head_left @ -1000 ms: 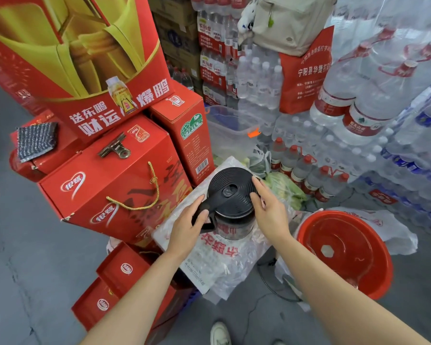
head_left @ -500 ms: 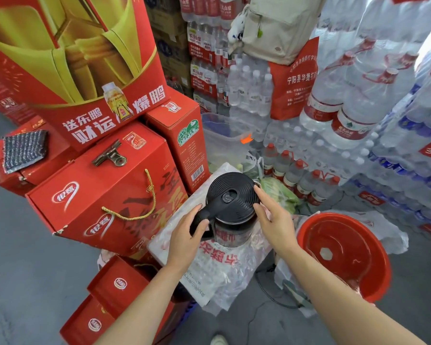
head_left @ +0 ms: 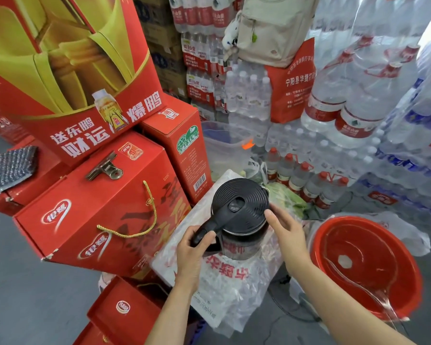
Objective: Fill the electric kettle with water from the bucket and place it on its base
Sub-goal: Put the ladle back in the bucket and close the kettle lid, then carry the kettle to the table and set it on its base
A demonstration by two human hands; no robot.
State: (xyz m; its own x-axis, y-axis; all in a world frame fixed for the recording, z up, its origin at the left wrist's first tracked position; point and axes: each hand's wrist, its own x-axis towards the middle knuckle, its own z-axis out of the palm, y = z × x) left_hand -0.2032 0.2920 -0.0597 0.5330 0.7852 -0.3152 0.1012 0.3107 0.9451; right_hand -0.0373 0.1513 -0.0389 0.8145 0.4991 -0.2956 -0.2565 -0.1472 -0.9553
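The electric kettle [head_left: 239, 207] has a black ribbed lid, a black handle and a steel-and-glass body. It stands upright with its lid closed on a white plastic-wrapped package [head_left: 217, 277]. My left hand [head_left: 193, 250] is wrapped around the handle. My right hand [head_left: 286, 235] rests against the right side of the lid and body, fingers apart. The red bucket [head_left: 366, 267] sits on the floor to the right with clear water in it. The kettle's base is hidden under the kettle, if it is there.
Red gift boxes [head_left: 100, 207] are stacked close on the left, one with a metal clip [head_left: 105, 168]. Shrink-wrapped packs of water bottles [head_left: 358, 108] wall in the back and right. A black cord [head_left: 286, 305] runs across the grey floor below the package.
The view has shifted slightly. My left hand has closed tighter around the handle, and my right hand has slid from the lid's top edge down to its right side.
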